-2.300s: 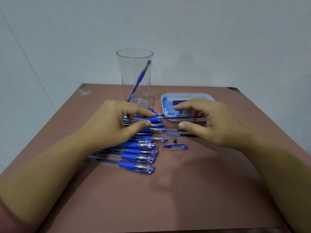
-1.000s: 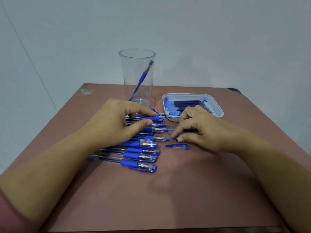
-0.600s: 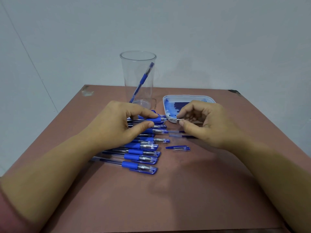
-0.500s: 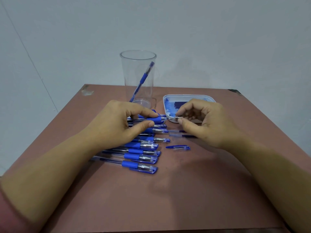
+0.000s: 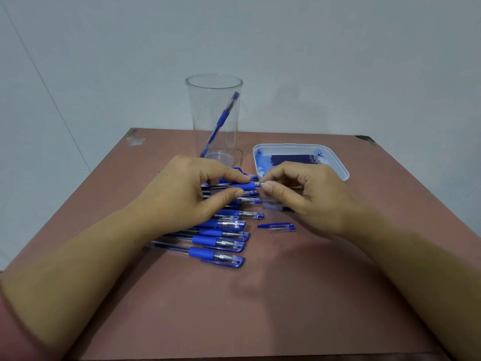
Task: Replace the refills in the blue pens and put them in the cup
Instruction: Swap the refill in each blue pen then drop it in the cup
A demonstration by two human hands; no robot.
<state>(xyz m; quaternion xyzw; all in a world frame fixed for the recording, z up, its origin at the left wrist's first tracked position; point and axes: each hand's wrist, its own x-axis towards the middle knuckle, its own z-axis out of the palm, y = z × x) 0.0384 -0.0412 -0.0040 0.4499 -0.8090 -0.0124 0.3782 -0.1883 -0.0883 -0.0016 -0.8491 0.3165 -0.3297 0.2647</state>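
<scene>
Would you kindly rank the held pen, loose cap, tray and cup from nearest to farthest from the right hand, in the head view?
1. Held pen: its tip is pinched by the right hand.
2. Loose cap, just in front, and tray, just behind: too close to call.
3. Cup: behind and to the left, farthest.

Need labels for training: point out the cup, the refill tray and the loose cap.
cup (image 5: 203, 113), head view, clear left wall.
refill tray (image 5: 334, 166), head view, right inner wall.
loose cap (image 5: 282, 227), head view, clear body.
</scene>
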